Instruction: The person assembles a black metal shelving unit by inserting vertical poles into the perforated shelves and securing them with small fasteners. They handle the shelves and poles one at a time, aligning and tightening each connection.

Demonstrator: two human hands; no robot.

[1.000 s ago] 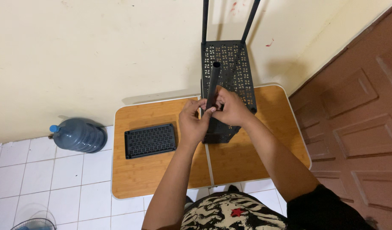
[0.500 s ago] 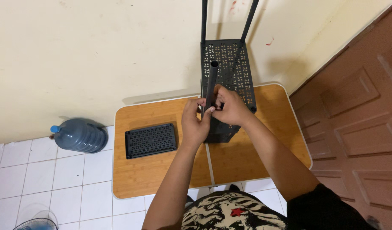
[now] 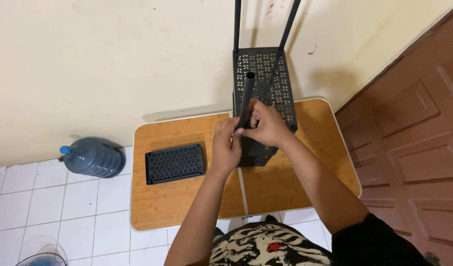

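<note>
**Both hands on a black tube at the metal rack**

Nearest the camera: a patterned shirt (image 3: pixel 266 246) at the bottom edge; both forearms reach forward over a wooden folding table (image 3: pixel 182 207).

Left hand (image 3: pixel 225 148): fingers curled, thumb tip pressed against the lower part of a black tube (image 3: pixel 246 98); right hand (image 3: pixel 267 123): closed around the same tube just beside the left, fingers wrapped on it; the two hands touch.

Tube: upright, slightly tilted, open end toward the camera; it stands at the near side of a black perforated rack (image 3: pixel 266 74) resting on the table's far half.

Left of the hands, apart: a loose black perforated tray (image 3: pixel 175 163), flat on the table.

Farther left, on the white tiled floor (image 3: pixel 64 197): a blue water jug (image 3: pixel 92 156) on its side against the cream wall (image 3: pixel 113 59); a brown door (image 3: pixel 413 148) to the right.
</note>
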